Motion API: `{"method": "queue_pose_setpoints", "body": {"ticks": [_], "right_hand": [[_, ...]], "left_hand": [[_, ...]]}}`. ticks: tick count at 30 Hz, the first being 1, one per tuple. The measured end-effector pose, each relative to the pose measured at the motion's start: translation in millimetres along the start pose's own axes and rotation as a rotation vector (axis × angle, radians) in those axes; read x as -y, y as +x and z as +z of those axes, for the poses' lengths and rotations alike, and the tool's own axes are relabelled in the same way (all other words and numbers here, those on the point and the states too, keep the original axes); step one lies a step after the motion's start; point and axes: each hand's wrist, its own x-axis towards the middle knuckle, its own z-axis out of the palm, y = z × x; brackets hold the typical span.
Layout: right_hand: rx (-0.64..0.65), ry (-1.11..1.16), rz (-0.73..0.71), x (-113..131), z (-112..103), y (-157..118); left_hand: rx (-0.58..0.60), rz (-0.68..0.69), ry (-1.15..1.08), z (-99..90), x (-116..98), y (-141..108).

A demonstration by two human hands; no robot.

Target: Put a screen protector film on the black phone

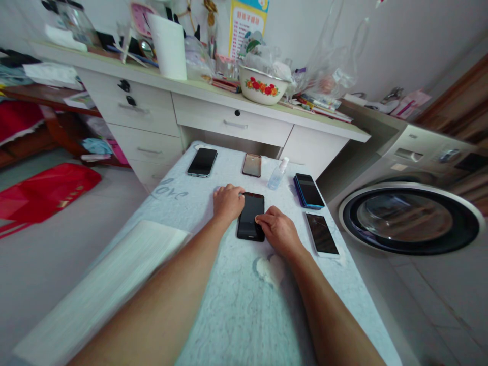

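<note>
A black smartphone (251, 207) lies face up on the cloth-covered table, its dark screen showing. My left hand (229, 203) is closed at the phone's upper left edge, fingers curled and pressed against it. At the lower right part of the screen, my right hand (279, 229) has its fingertips pinched together and touching the glass; anything small between them is hidden. Beyond the phone lies a brownish phone case (252, 165), with a clear spray bottle (278, 174) standing to its right.
Another dark phone (202, 162) lies at the far left. On the right are a blue-edged phone (309, 191) and a white phone (322, 234). A pale board-like slab (114, 284) runs along the left. Behind stands a white desk (232, 122); a washing machine (409, 213) stands right.
</note>
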Motion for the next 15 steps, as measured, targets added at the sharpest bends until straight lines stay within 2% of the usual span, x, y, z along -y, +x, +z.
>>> {"method": "queue_pose_setpoints", "body": {"ticks": [6, 15], "right_hand": [[-0.005, -0.010, 0.026, -1.8, -2.3, 0.4], [0.080, 0.140, -0.194, -1.9, -10.3, -4.0]], "left_hand": [[-0.013, 0.011, 0.003, 1.1, 1.4, 0.0], [-0.001, 0.000, 0.004, 0.4, 0.7, -0.1]]}}
